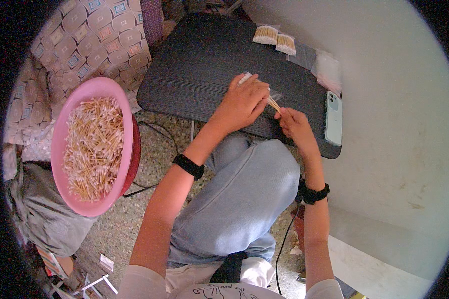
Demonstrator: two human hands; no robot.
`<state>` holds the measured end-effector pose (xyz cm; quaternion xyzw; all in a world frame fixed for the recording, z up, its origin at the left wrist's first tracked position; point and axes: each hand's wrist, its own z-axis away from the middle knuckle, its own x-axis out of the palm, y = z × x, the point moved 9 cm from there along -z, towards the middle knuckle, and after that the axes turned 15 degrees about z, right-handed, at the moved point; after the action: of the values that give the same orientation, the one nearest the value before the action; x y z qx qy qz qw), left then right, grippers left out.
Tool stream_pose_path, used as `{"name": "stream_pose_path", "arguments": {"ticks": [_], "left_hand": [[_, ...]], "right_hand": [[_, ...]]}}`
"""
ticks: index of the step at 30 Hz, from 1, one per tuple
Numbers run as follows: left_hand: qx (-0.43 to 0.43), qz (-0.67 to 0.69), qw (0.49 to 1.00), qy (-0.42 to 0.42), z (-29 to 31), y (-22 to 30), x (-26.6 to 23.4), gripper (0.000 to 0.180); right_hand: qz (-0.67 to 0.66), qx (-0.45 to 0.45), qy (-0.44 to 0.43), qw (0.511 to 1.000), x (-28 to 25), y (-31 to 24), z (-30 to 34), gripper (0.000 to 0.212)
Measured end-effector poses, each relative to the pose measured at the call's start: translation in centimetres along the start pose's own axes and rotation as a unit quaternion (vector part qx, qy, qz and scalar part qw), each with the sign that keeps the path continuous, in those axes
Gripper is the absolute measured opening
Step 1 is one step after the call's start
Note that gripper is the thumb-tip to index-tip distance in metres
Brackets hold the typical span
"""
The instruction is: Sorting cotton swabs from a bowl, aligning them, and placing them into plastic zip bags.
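My left hand (245, 102) is closed around a clear plastic bag of cotton swabs (244, 78), mostly covered by the fingers; white tips show past the far side. A little clear film (276, 94) sticks out between my hands. My right hand (296, 127) pinches several cotton swabs (274, 104) by their lower ends, their other ends reaching toward the left hand. Whether those tips are inside the bag, I cannot tell. Both hands are above the near right part of a black table (194, 65).
Two filled swab packs (265, 35) lie at the table's far edge. Beside them are clear empty bags (327, 70), then a phone (334, 118) along the right edge by the wall. At left stands a pink basin (59, 149) heaped with loose cotton swabs (95, 149). Cables (159, 130) trail across the floor.
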<state>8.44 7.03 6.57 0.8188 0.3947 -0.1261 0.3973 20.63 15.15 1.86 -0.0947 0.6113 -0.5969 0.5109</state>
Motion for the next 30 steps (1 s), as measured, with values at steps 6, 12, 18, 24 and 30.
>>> {"name": "stream_pose_path", "arguments": {"ticks": [6,12,18,24,30], "left_hand": [[0.0,-0.024,1.0,-0.016,0.2,0.1,0.6,0.024],[-0.014,-0.051,0.998,-0.046,0.2,0.2,1.0,0.029],[-0.087,0.124,0.988,-0.004,0.3,-2.3,0.5,0.035],[-0.079,0.129,0.988,-0.025,0.2,-2.8,0.7,0.04],[-0.077,0.116,0.99,-0.012,0.3,-3.1,0.7,0.04]], "right_hand": [[0.013,-0.039,0.024,0.999,0.0,-0.6,0.0,0.033],[0.203,-0.082,0.105,0.97,-0.2,-3.1,0.4,0.032],[0.263,-0.097,0.132,0.951,-0.3,-3.7,0.8,0.031],[0.201,-0.083,0.088,0.972,-0.2,-2.8,0.1,0.032],[0.189,-0.076,0.078,0.976,0.1,-2.1,-0.3,0.034]]}}
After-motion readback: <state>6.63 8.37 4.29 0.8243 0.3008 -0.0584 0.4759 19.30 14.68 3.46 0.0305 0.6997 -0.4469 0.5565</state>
